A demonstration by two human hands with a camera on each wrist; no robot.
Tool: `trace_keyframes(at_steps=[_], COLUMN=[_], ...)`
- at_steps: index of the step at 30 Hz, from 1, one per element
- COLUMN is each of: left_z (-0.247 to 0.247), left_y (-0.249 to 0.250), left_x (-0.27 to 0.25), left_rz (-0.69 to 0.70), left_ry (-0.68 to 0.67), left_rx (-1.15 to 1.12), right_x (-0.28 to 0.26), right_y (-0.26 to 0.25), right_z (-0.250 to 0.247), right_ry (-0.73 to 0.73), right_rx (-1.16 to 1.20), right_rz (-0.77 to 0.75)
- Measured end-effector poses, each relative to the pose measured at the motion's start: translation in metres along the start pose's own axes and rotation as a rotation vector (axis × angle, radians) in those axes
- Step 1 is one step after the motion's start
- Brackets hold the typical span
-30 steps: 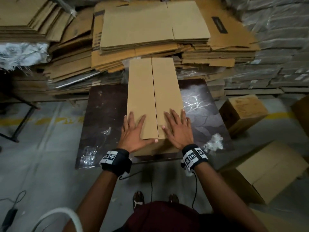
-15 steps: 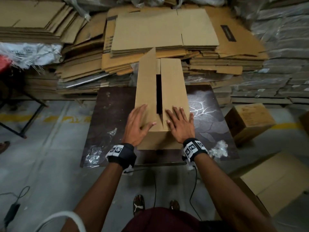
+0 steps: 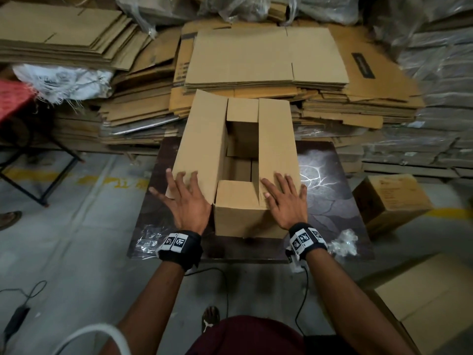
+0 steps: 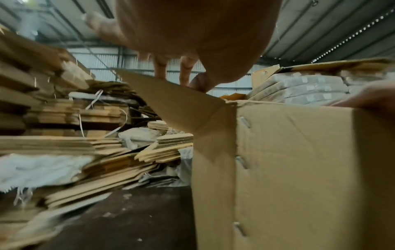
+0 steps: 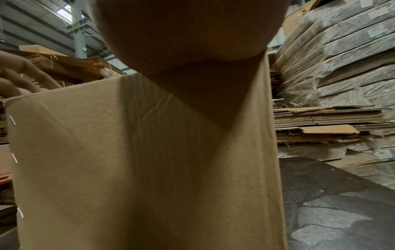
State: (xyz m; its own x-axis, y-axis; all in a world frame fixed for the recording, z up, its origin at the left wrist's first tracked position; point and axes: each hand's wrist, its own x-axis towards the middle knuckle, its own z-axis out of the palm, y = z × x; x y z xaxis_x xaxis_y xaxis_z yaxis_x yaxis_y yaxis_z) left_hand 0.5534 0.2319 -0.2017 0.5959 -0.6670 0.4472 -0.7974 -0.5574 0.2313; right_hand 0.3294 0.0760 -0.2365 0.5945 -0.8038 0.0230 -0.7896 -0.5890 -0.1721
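Plain brown corrugated cardboard box (image 3: pixel 240 216) stands upright on a dark brown marbled board (image 3: pixel 327 201), in front of stacks of flattened brown cartons (image 3: pixel 266 55). Left hand (image 3: pixel 188 201) lies on the near end of the box's left long flap (image 3: pixel 202 142), fingers (image 4: pixel 160 71) spread and straight on its upper face. That flap is tilted up off the top. Right hand (image 3: pixel 284 203) lies palm-down on the near end of the right long flap (image 3: pixel 276 139), fingers spread, flap about level. There is a wide gap between the two long flaps. The near short flap (image 3: pixel 236 193) and far short flap (image 3: pixel 242 108) are folded in below them.

Step in hand, my read: working the two long flaps about their creases. To do it well:
- palms flat, fingers wide, so the load spreads and the board doesn't buckle
- swing both flaps evenly from the fold line, not from the free edge
- steady the box so it can't skate on the board
- short flaps must not catch
- mind the metal staples (image 4: pixel 245 121) on the corner seam
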Motion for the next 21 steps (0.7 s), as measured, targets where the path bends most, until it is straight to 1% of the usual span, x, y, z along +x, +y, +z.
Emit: trace_keyframes(at_steps=[2, 4, 7, 9, 11, 17, 21], left_z=[0.004, 0.012, 0.030, 0.040, 0.045, 0.048, 0.054], left_y=[0.005, 0.013, 0.024, 0.025, 0.024, 0.023, 0.022], left_x=[-0.006, -0.010, -0.016, -0.019, -0.020, -0.019, -0.017], left_rz=[-0.007, -0.021, -0.021, -0.056, -0.087, -0.096, -0.088], left_ry=[-0.139, -0.234, -0.305, -0.347, -0.368, -0.373, -0.327], left_rx=[-0.011, -0.031, -0.034, -0.084, -0.138, -0.268, -0.382], right_x=[0.000, 0.000, 0.000, 0.000, 0.000, 0.001, 0.003], right_y=[-0.001, -0.001, -0.002, -0.002, -0.002, -0.003, -0.006], right_z=[0.000, -0.001, -0.002, -0.002, -0.002, 0.001, -0.001], right_ry=[0.002, 0.004, 0.009, 0.005, 0.004, 0.010, 0.014], right_rx=[0.003, 0.004, 0.005, -0.001, 0.000, -0.006, -0.013], right_rz=[0.004, 0.007, 0.007, 0.010, 0.011, 0.013, 0.016])
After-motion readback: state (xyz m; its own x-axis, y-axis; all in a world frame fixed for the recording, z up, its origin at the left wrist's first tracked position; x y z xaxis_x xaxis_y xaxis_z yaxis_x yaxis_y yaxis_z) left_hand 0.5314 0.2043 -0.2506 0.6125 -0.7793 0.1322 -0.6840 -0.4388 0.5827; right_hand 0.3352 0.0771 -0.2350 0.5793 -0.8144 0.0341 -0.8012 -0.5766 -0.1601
